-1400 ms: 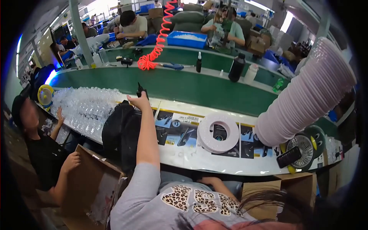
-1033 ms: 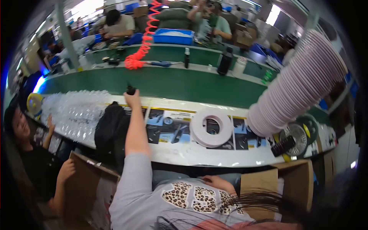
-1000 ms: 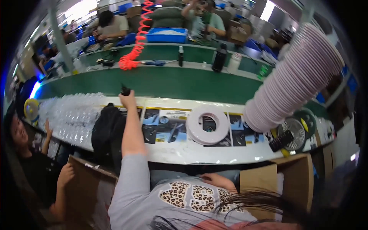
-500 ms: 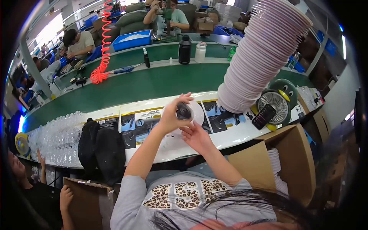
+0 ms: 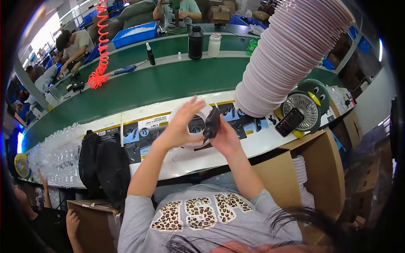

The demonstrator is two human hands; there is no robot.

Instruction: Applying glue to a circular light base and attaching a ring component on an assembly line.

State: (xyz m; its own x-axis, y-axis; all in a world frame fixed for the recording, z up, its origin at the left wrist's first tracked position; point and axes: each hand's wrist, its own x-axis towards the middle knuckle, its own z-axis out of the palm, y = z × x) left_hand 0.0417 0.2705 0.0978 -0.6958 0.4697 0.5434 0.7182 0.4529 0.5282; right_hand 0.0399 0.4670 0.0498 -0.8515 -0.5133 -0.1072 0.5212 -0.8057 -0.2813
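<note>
Over the white bench, my right hand (image 5: 228, 137) grips a small black part (image 5: 212, 124) between thumb and fingers; its exact kind is not clear. Beside it on the left is my left hand (image 5: 179, 126), its fingers spread and slightly blurred. The left thumb reaches toward the black part, and whether it touches is hard to tell. Beneath both hands a white ring (image 5: 202, 110) rests on printed sheets (image 5: 154, 130) with dark pictures. Its middle shows the print below, and my left hand covers part of the rim.
A tall leaning stack of white rings (image 5: 270, 76) stands right of my hands. Near it are a penguin-shaped fan (image 5: 312, 105) and a phone (image 5: 290, 122). Black cloth covers (image 5: 112, 164) and clear plastic pieces (image 5: 59, 156) lie left. An open carton (image 5: 316, 168) stands below right.
The black part has gone from my left hand to my right. My left fingers have spread apart, and the right hand has risen and closed. The view has shifted slightly.
</note>
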